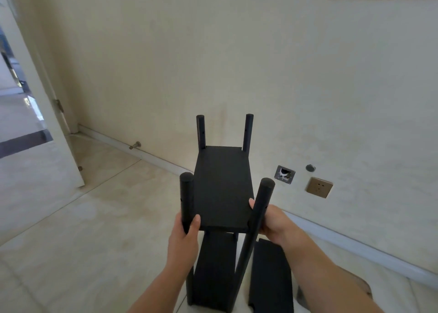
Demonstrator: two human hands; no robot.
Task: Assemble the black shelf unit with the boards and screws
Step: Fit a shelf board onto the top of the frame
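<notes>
Shelf unit: you hold the black shelf unit (221,187) at the centre of your view, above the floor (83,218) and in front of the wall (213,52).
Posts: four round black posts; two near ones, the left post (186,199) at 9 o'clock of the top board and the right post (257,220) at 3 o'clock; two far posts (248,132) stand up at 12 o'clock.
Boards: three counted; the top board (222,184) sits between the posts, a lower board (214,270) shows under it at 6 o'clock, and one loose board (270,277) lies on the floor at 5 o'clock, just beside the unit.
Left hand: your left hand (183,239) has its grip closed round the near left post, thumb lying against the top board's edge.
Right hand: your right hand (272,222) wraps the near right post, one fingertip showing on the board side.
Screws: you cannot make any out.
Sockets: three at 1 o'clock high on the wall, one brass socket (319,187) low at 3 o'clock.
Door: one white door (42,99) stands open at 9 o'clock.
</notes>
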